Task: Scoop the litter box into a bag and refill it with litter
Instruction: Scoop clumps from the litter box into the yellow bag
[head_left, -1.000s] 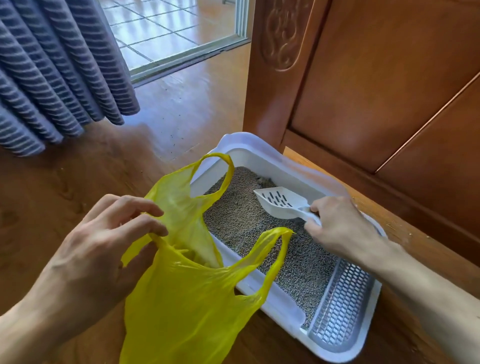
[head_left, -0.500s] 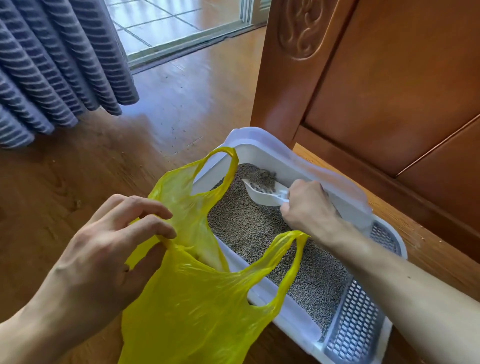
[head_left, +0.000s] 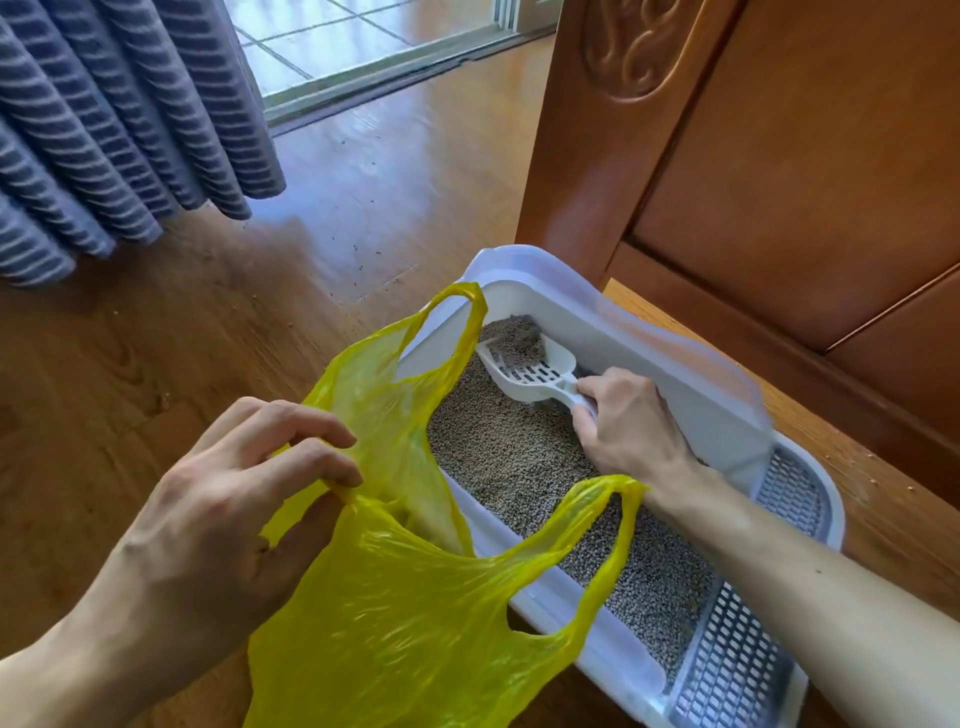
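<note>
Wood floor (head_left: 171, 364), glossy, specked with stray grains beyond the box (head_left: 691, 384). Striped curtain (head_left: 104, 119) hangs far left of the box; carved wooden door (head_left: 779, 156) stands just behind it; tiled area past a sliding track further back.

Box: white, on the floor, holds grey litter (head_left: 519, 457); grated step at its near end.

Scoop (head_left: 530, 366) in the box's far corner, slotted, with some litter in it. Right hand (head_left: 628, 426) clamped on its handle.

Yellow bag (head_left: 395, 597) at the box's left wall, mouth open. Left hand (head_left: 218, 514) pinches its rim.
</note>
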